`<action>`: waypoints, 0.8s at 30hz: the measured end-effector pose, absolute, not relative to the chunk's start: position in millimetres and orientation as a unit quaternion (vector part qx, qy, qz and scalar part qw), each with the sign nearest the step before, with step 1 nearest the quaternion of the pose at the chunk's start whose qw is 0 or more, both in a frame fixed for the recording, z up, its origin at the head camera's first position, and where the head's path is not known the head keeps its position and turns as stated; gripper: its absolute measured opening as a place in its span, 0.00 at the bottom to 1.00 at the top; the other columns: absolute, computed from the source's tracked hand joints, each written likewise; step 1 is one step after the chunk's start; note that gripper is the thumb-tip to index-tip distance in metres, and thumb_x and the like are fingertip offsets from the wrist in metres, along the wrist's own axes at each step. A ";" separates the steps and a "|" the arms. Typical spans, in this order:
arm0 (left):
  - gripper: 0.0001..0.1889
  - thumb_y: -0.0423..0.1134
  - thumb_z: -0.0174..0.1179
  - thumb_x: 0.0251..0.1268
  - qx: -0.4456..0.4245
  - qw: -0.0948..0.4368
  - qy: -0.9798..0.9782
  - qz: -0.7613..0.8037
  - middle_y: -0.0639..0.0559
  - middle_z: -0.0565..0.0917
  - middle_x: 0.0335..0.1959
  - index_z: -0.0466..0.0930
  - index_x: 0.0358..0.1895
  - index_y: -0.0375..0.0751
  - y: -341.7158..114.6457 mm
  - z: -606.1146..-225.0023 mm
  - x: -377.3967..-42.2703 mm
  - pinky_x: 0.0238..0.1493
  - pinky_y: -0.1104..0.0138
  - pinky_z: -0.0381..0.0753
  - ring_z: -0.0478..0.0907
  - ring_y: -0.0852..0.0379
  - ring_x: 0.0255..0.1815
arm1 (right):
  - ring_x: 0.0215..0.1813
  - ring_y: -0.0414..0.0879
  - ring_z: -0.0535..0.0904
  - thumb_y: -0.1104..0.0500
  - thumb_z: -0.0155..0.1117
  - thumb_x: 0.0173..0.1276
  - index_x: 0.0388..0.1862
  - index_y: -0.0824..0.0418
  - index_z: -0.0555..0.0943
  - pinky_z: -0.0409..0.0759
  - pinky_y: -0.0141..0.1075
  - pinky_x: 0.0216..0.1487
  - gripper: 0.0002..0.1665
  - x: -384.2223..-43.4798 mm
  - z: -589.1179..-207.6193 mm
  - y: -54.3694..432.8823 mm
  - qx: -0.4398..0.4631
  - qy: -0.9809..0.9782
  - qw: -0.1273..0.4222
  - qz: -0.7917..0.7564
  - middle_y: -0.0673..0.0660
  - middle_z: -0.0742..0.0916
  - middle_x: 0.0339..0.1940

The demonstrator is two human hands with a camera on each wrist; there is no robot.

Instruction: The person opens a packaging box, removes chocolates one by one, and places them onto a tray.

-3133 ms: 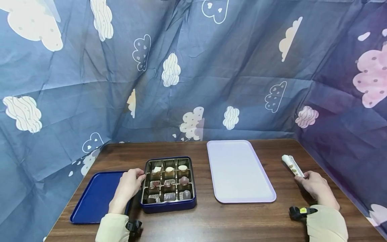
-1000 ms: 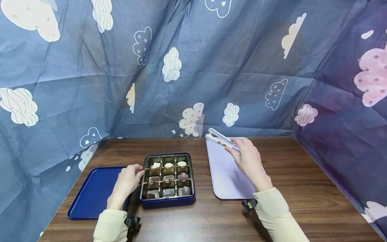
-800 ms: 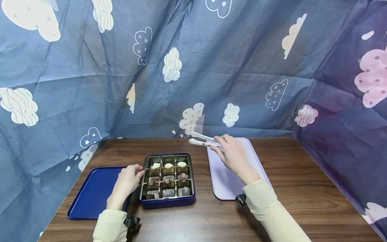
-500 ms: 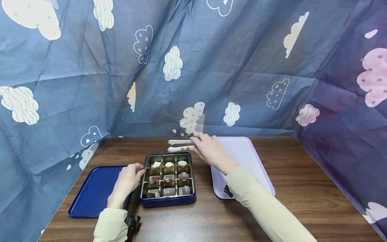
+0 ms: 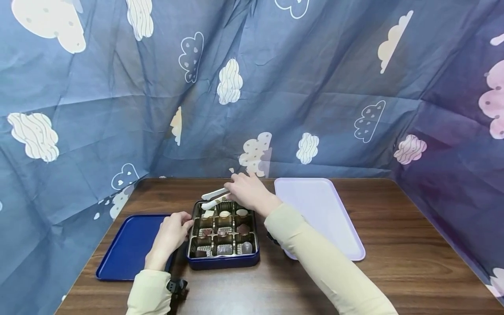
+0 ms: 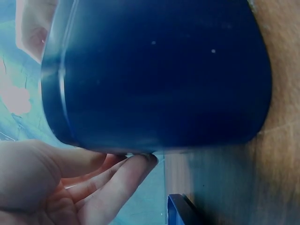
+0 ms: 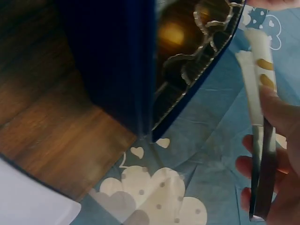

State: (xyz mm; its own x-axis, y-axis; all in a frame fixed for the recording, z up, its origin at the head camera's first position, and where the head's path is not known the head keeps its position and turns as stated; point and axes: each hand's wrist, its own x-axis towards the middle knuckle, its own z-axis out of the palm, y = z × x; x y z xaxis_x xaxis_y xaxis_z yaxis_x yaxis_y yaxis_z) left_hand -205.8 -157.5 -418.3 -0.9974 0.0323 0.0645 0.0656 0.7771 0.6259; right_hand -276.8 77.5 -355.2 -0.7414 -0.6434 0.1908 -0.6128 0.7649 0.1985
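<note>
While the right hand (image 5: pixel 250 192) grips tongs (image 5: pixel 214 203) (slightly spread), blue box (image 5: pixel 223 262) near, below.

You have a dark brown, wood-grained counter (image 5: pixel 397 245) before you, its top catching a pale sheen close to you and its far corners rounded. Toward your left, a shallow, rimmed blue tray (image 5: pixel 127 249) lies flat on it, and just beside that, with a narrow strip of wood between, the open, square navy box (image 5: pixel 224 263) sits with its compartments facing up. Right of the box, across a wider stretch of bare wood, you have a rectangular pale lilac tray (image 5: pixel 315 210) lying flat, its far end near the counter's back edge.
</note>
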 end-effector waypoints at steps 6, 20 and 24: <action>0.10 0.33 0.58 0.70 -0.026 0.026 -0.941 -0.336 0.39 0.86 0.40 0.81 0.48 0.29 -156.7 -417.9 -204.9 0.25 0.63 0.81 0.81 0.57 0.19 | 0.47 0.49 0.78 0.42 0.63 0.69 0.47 0.45 0.85 0.73 0.48 0.52 0.14 -271.1 -350.3 64.4 0.332 -0.933 0.085 -0.111 0.51 0.83 0.44; 0.10 0.32 0.59 0.70 -0.019 0.025 -0.937 -0.347 0.40 0.86 0.38 0.81 0.48 0.28 -155.8 -418.7 -206.5 0.23 0.64 0.82 0.81 0.56 0.19 | 0.46 0.49 0.77 0.46 0.64 0.68 0.40 0.43 0.88 0.72 0.48 0.52 0.08 -265.4 -351.5 35.8 0.312 -0.925 0.121 -0.178 0.50 0.85 0.42; 0.11 0.32 0.58 0.70 -0.018 0.020 -0.937 -0.347 0.39 0.85 0.38 0.81 0.49 0.28 -156.5 -418.5 -206.4 0.23 0.64 0.82 0.81 0.56 0.20 | 0.49 0.50 0.76 0.53 0.59 0.72 0.43 0.41 0.88 0.67 0.53 0.60 0.11 -260.4 -343.2 17.7 0.294 -0.927 0.110 -0.206 0.49 0.86 0.43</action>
State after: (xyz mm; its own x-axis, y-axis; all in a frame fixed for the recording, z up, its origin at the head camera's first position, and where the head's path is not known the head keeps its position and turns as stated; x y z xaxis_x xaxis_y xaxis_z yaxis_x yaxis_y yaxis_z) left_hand -206.4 -156.5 -418.5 -0.9985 0.0206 0.0508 0.0487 0.7581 0.6503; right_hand -260.4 17.7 -343.2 -0.8031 -0.5900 0.0829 -0.4990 0.7422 0.4473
